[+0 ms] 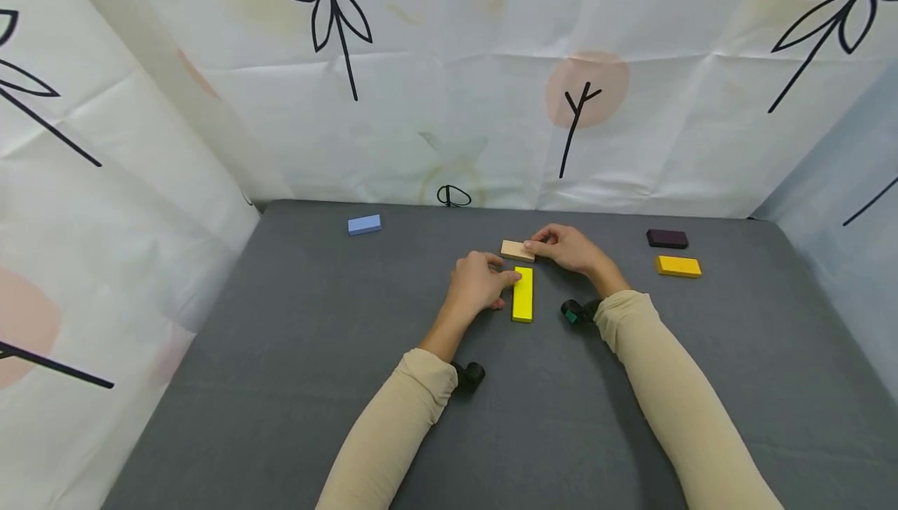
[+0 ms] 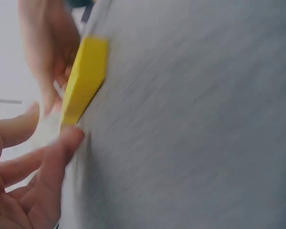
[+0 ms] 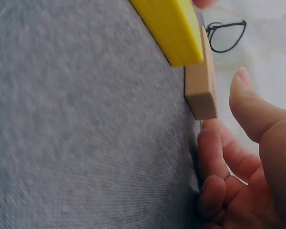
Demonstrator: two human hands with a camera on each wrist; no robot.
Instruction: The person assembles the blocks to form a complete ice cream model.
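Observation:
In the head view a long yellow block [image 1: 522, 295] lies on the dark grey tabletop, running away from the person. Beyond its far end is a light wooden block [image 1: 515, 251], lying crosswise. The left hand [image 1: 477, 284] is beside the yellow block's left side, thumb apart from the fingers; a fingertip [image 2: 72, 137] is close to the block's end, and contact is unclear. At the right end of the wooden block, the right hand [image 1: 570, 249] has its fingers against or very near that end; its thumb [image 3: 245, 98] stands away from them.
A blue block [image 1: 364, 224] lies at the back left. On the right, a dark purple block [image 1: 667, 239] is behind an orange-yellow block [image 1: 678, 266]. Patterned white cloth [image 1: 449, 104] hangs behind the table. Each wrist carries a small black camera [image 1: 468, 376].

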